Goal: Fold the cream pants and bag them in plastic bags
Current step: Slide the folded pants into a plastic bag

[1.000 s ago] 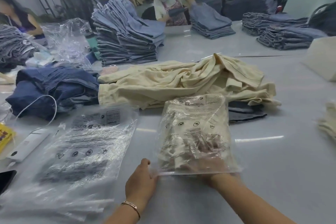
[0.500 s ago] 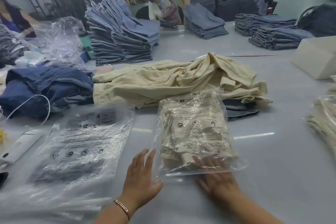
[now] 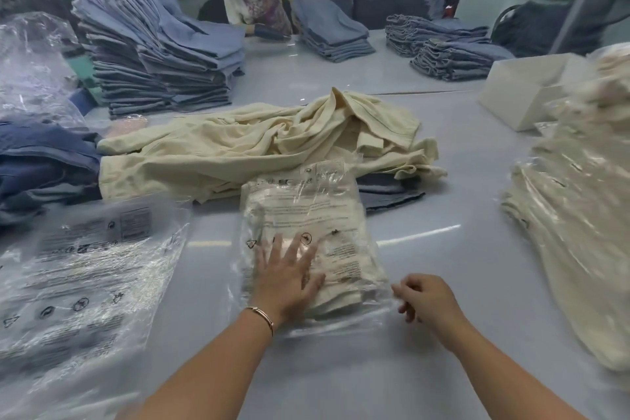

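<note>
L hand (image 3: pixel 284 278) lay flat, fingers (image 3: pixel 289 249) spread wide, pressing the bagged cream pants (image 3: pixel 317 235) onto the desk (image 3: pixel 453 215); R hand (image 3: pixel 424 297), fingers loosely curled, seemed to pinch the bag's open flap (image 3: pixel 385 300), grip unclear; risk: trapped air could puff the bag, or slick plastic might slide & spoil the fold; unfolded cream pants (image 3: pixel 259 147) waited beyond.

table (image 3: pixel 460 269): grey, glossy
centre: bagged cream pants (image 3: pixel 308 239)
12 o'clock: loose cream pants (image 3: pixel 259 147)
9 o'clock: empty plastic bags (image 3: pixel 85 269)
3 o'clock: bagged stack (image 3: pixel 576 215)
11 o'clock: denim stack (image 3: pixel 156 54)
</note>
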`<state>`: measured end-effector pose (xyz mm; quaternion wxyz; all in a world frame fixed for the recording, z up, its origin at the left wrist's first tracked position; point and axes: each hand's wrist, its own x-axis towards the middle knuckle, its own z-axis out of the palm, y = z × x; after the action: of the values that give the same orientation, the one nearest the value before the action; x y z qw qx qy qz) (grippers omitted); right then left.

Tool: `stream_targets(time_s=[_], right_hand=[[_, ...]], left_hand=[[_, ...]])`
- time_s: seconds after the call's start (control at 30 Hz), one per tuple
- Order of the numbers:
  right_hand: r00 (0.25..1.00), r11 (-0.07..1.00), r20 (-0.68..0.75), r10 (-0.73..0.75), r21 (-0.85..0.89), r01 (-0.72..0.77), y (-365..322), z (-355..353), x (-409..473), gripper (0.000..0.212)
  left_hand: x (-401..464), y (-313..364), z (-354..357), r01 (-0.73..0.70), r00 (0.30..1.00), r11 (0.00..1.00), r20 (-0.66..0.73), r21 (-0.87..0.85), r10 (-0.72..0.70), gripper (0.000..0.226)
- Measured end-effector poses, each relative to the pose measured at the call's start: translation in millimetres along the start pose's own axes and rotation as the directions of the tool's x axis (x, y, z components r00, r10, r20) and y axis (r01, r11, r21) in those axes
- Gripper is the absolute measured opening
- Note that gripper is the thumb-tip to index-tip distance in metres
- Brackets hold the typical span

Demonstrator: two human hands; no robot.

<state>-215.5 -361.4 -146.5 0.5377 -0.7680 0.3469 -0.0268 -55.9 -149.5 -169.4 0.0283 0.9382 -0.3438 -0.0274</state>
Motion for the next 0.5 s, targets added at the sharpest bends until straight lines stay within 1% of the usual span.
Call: stream_targets(time_s=[0.07,0.13,0.17,0.2,0.23,0.27,0.3,0.33,0.37,0.4,0.43,0.47,0.5], right_hand=[[0.999,0.999,0.0,0.033,-0.017,-0.033,13.1,-6.4,-0.7,0.031],[0.995,0.993,0.02,0.103,0.054,-0.104,14.8,-17.0,-2.1,0.029],[0.988,0.985,0.068,0.139,0.092,-0.145,10.0,-19.2,-2.5,0.029],[0.976,0.976,0.13,0.174,0.109,-0.188,3.7,-19.1,-2.7,0.036],[0.962,0.972,0.192,0.196,0.089,-0.216,-2.9,-16.5,-2.7,0.045],[0.955,0.98,0.232,0.186,0.028,-0.197,-7.8,-11.8,-2.6,0.049],[0.961,0.99,0.237,0.141,-0.042,-0.135,-10.5,-7.3,-1.5,0.047],[0.969,0.993,0.228,0.095,-0.087,-0.077,-11.4,-5.0,0.4,0.04],[0.973,0.994,0.217,0.073,-0.1,-0.053,-9.7,-5.2,2.3,0.034],[0.973,0.995,0.219,0.078,-0.078,-0.062,-7.0,-7.7,3.0,0.029],[0.967,0.994,0.23,0.107,-0.043,-0.1,-3.1,-11.6,3.4,0.027],[0.957,0.988,0.25,0.149,-0.01,-0.151,1.6,-16.3,3.1,0.025],[0.943,0.98,0.275,0.188,0.007,-0.197,5.9,-20.3,1.3,0.025]], left_hand=[[-3.1,-6.0,13.9,0.026,1.0,1.0,0.011,-0.012,-0.026,0.073],[-4.4,-9.4,17.1,0.04,0.999,0.999,0.002,0.002,-0.04,0.076],[-5.2,-7.8,14.7,0.033,0.999,0.999,-0.005,0.021,-0.033,0.077],[-6.3,-3.8,11.0,0.014,1.0,1.0,-0.022,0.016,-0.013,0.077],[-8.2,1.4,6.9,-0.013,0.998,1.0,-0.058,-0.021,0.012,0.075],[-11.6,5.2,2.6,-0.044,0.992,0.996,-0.118,-0.079,0.034,0.069],[-16.5,6.2,-3.0,-0.065,0.977,0.986,-0.209,-0.154,0.032,0.06],[-22.8,2.6,-8.0,-0.062,0.946,0.973,-0.324,-0.22,-0.013,0.05],[-30.9,-7.0,-10.5,-0.016,0.898,0.966,-0.428,-0.258,-0.099,0.043],[-40.7,-21.2,-9.6,0.067,0.853,0.958,-0.482,-0.28,-0.201,0.043],[-52.6,-37.8,-8.5,0.185,0.855,0.939,-0.424,-0.29,-0.299,0.05],[-65.2,-55.3,-3.6,0.316,0.874,0.912,-0.293,-0.261,-0.387,0.061],[-78.7,-71.3,3.5,0.433,0.881,0.879,-0.112,-0.199,-0.459,0.074]])
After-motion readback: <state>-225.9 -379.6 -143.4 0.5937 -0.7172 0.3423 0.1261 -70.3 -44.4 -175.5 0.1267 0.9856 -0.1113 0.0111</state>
